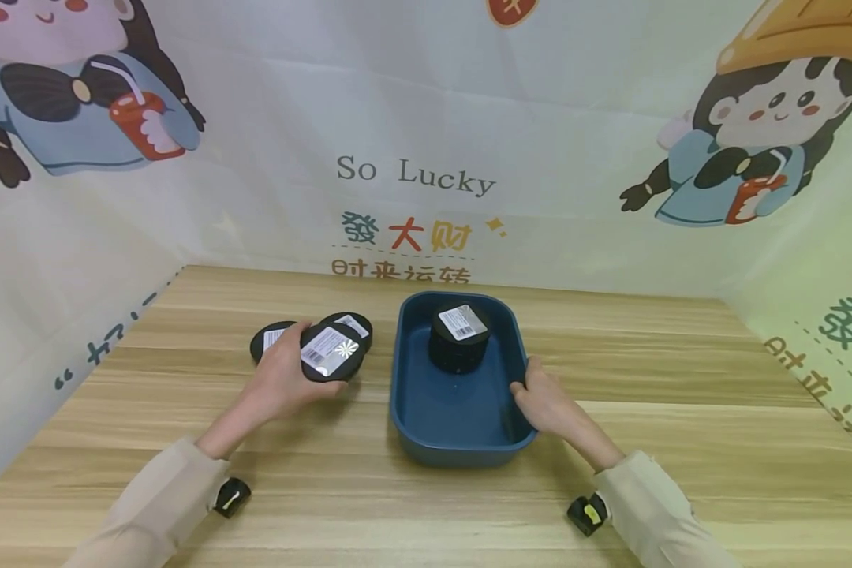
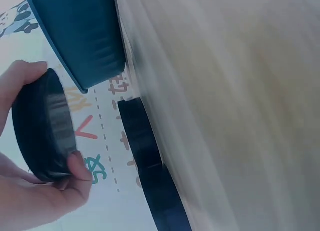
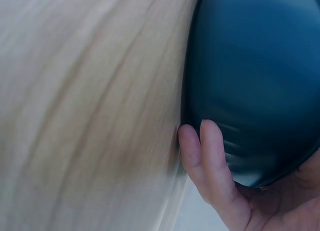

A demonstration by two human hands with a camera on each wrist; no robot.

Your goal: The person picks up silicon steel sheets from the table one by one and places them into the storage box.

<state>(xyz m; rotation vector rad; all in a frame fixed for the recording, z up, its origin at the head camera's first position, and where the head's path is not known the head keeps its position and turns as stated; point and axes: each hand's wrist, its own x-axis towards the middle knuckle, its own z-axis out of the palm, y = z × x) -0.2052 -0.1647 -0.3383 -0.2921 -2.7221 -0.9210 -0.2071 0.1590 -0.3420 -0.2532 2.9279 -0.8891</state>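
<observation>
My left hand [image 1: 280, 380] grips a thick round black disc [image 1: 332, 352] with a silver-white label on top. The left wrist view shows the thumb and fingers on opposite edges of this disc [image 2: 42, 126], held above the table. Two similar discs lie just behind it, one labelled disc [image 1: 265, 339] to the left and another labelled disc [image 1: 362, 325] to the right. A blue rectangular bin [image 1: 436, 410] stands to the right, with a stack of black discs [image 1: 458, 353] toward its far end. On the bin's right side, my right hand [image 1: 545, 401] holds the rim, fingers against the outer wall.
The wood-grain table [image 1: 667, 473] reaches back to a printed cloth backdrop [image 1: 575, 237] with cartoon figures and lettering. Cloth also hangs along the left and right sides. Each sleeve cuff has a small black device [image 1: 231, 497] beside it.
</observation>
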